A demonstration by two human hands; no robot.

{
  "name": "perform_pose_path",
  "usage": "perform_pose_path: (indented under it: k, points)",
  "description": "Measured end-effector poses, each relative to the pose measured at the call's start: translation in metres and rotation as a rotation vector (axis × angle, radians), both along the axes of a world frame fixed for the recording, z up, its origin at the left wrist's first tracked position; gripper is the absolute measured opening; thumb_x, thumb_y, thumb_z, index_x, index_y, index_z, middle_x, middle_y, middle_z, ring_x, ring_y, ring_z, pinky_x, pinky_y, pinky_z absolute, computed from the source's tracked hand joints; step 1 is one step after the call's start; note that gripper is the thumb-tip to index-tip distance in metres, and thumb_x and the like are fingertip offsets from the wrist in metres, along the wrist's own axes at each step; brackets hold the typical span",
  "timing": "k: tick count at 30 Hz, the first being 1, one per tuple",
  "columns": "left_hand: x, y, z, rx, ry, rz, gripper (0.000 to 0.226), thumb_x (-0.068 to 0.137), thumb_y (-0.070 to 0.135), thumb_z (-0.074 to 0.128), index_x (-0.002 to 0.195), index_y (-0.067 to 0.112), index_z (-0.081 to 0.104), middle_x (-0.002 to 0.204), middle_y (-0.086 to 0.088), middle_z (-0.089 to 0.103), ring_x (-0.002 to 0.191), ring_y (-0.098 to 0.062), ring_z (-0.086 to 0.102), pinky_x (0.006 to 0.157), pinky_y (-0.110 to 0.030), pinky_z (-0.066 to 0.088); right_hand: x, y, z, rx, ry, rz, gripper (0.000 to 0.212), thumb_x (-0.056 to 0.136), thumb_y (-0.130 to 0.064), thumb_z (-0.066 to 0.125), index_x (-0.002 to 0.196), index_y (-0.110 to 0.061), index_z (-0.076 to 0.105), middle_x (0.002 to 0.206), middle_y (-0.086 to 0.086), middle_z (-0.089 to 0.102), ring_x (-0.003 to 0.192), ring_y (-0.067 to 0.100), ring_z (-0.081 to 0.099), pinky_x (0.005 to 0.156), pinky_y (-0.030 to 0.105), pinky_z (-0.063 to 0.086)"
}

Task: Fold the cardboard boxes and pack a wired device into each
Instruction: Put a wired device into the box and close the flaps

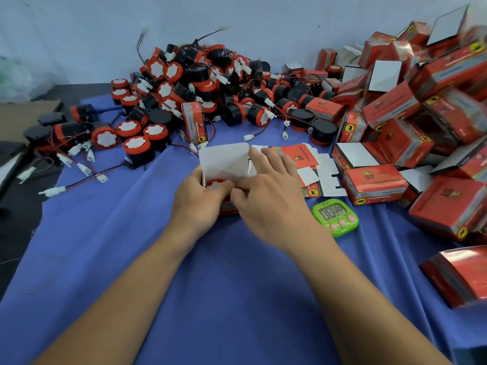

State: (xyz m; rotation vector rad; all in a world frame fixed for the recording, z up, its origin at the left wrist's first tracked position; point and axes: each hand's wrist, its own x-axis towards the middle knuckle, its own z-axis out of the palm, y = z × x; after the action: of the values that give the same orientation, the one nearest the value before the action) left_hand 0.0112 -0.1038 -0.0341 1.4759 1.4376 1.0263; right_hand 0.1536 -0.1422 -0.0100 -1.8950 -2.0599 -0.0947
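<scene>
Our left hand [200, 197] grips the near left side of a small red cardboard box [228, 208] that stands on the blue cloth [237, 272], fingers curled round its wall. Our right hand [271, 198] pinches a side flap at the box's open top, with the longer fingers stretched over the far edge. The tall white lid flap [224, 162] stands upright behind both hands. Inside the box sits a round red-and-black wired device [217, 183], its red and white face up. Just beyond the right hand lie flat unfolded red box blanks [303, 156], and near its wrist is a green digital timer [334, 214]. Farther back rises a heap of loose wired devices [210, 83], and on the right a pile of folded red boxes [421, 114].
</scene>
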Motion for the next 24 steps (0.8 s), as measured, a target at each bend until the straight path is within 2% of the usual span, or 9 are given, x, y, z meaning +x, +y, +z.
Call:
perform_pose_path:
  k: [2, 5, 7, 9, 11, 14, 16, 19, 24]
  points:
    - [-0.004, 0.001, -0.001, -0.039, -0.049, -0.052, 0.037, 0.074, 0.035, 0.066, 0.11, 0.033, 0.071, 0.104, 0.01, 0.078, 0.1, -0.016, 0.073, 0.092, -0.047, 0.06, 0.004, -0.003, 0.002, -0.058, 0.049, 0.042, 0.053, 0.09, -0.047, 0.029, 0.111, -0.038, 0.077, 0.17, 0.005, 0.016, 0.156, 0.024, 0.006, 0.124, 0.038, 0.0]
    - [-0.008, 0.002, -0.003, -0.045, -0.073, -0.125, 0.036, 0.075, 0.03, 0.067, 0.11, 0.032, 0.072, 0.102, 0.009, 0.078, 0.099, -0.017, 0.074, 0.082, -0.034, 0.062, 0.006, -0.009, 0.002, -0.073, 0.027, 0.064, 0.05, 0.086, -0.048, 0.034, 0.111, -0.038, 0.077, 0.172, 0.005, 0.009, 0.157, 0.023, 0.001, 0.126, 0.039, 0.002]
    - [-0.006, 0.002, -0.004, -0.015, -0.026, -0.098, 0.041, 0.072, 0.037, 0.069, 0.113, 0.034, 0.07, 0.104, 0.012, 0.077, 0.1, -0.013, 0.073, 0.084, -0.035, 0.061, 0.007, -0.009, 0.0, -0.098, 0.041, 0.105, 0.038, 0.088, -0.042, 0.048, 0.115, -0.04, 0.074, 0.172, 0.004, 0.007, 0.157, 0.021, 0.0, 0.126, 0.038, 0.002]
    - [-0.003, 0.002, -0.004, 0.002, 0.015, -0.043, 0.048, 0.065, 0.048, 0.073, 0.111, 0.035, 0.07, 0.104, 0.016, 0.077, 0.099, -0.006, 0.071, 0.088, -0.037, 0.06, 0.011, -0.007, 0.0, -0.122, 0.327, 0.138, 0.035, 0.086, -0.027, 0.06, 0.114, -0.04, 0.075, 0.171, 0.0, 0.014, 0.156, 0.017, 0.011, 0.124, 0.031, 0.016]
    - [-0.001, 0.003, -0.003, -0.004, 0.03, -0.016, 0.053, 0.056, 0.056, 0.075, 0.105, 0.036, 0.07, 0.101, 0.018, 0.077, 0.096, -0.003, 0.071, 0.084, -0.033, 0.059, 0.018, -0.003, 0.0, -0.086, 0.742, 0.073, 0.04, 0.084, -0.018, 0.063, 0.115, -0.039, 0.076, 0.165, -0.007, 0.033, 0.147, 0.011, 0.035, 0.109, 0.018, 0.036]
    - [0.002, 0.005, -0.004, -0.019, 0.057, 0.022, 0.053, 0.055, 0.054, 0.075, 0.103, 0.033, 0.07, 0.097, 0.017, 0.076, 0.094, -0.005, 0.071, 0.078, -0.029, 0.057, 0.031, 0.005, -0.003, 0.071, 1.271, -0.114, 0.032, 0.087, -0.018, 0.062, 0.112, -0.028, 0.078, 0.127, -0.01, 0.071, 0.113, 0.008, 0.067, 0.094, 0.033, 0.058]
    - [0.002, 0.006, -0.005, -0.006, 0.065, 0.039, 0.05, 0.055, 0.053, 0.073, 0.101, 0.033, 0.07, 0.095, 0.017, 0.076, 0.093, -0.006, 0.07, 0.076, -0.03, 0.057, 0.033, 0.012, -0.006, 0.006, 1.516, -0.159, 0.023, 0.096, -0.013, 0.06, 0.111, -0.019, 0.077, 0.109, -0.001, 0.077, 0.099, 0.017, 0.072, 0.085, 0.036, 0.063]
    - [0.003, 0.004, -0.005, 0.0, 0.061, 0.032, 0.055, 0.052, 0.058, 0.074, 0.102, 0.034, 0.07, 0.097, 0.017, 0.076, 0.094, -0.006, 0.071, 0.081, -0.035, 0.059, 0.023, 0.016, -0.016, -0.193, 1.452, -0.075, 0.024, 0.101, -0.011, 0.056, 0.116, -0.014, 0.074, 0.112, 0.015, 0.075, 0.107, 0.025, 0.07, 0.098, 0.046, 0.057]
    - [0.001, 0.0, -0.005, -0.003, 0.037, 0.0, 0.061, 0.054, 0.064, 0.071, 0.109, 0.039, 0.069, 0.101, 0.02, 0.074, 0.096, -0.002, 0.069, 0.079, -0.031, 0.058, 0.014, 0.012, -0.02, -0.225, 1.201, 0.015, 0.023, 0.1, -0.012, 0.06, 0.116, -0.019, 0.075, 0.105, -0.004, 0.078, 0.104, 0.016, 0.072, 0.1, 0.044, 0.055]
